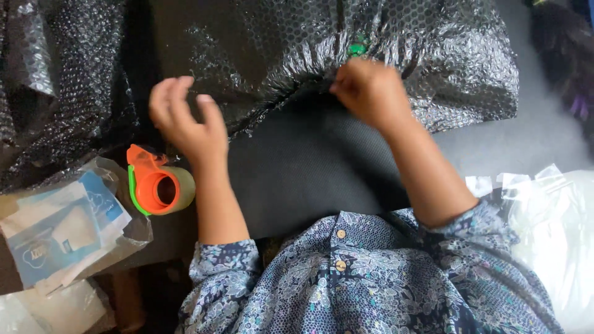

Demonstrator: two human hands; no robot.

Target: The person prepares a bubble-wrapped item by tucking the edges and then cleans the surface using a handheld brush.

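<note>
Right hand (pixel 370 93), top centre, has its fingers pinched on the black bubble wrap (pixel 433 55). Left hand (pixel 185 120) hovers with fingers loosely apart, just above the orange tape dispenser (pixel 158 185) at left.

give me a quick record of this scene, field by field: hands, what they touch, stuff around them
left hand: left hand open, fingers spread, raised above the bubble wrap edge, holding nothing
right hand: right hand closed, pinching the bubble wrap
wrapped item: dark flat object, upper part covered by the wrap
near left hand: orange tape dispenser with green edge, lying on the surface
far left: clear bag of blue and white packets
right: clear plastic sheet
clothing: floral sleeves
</note>
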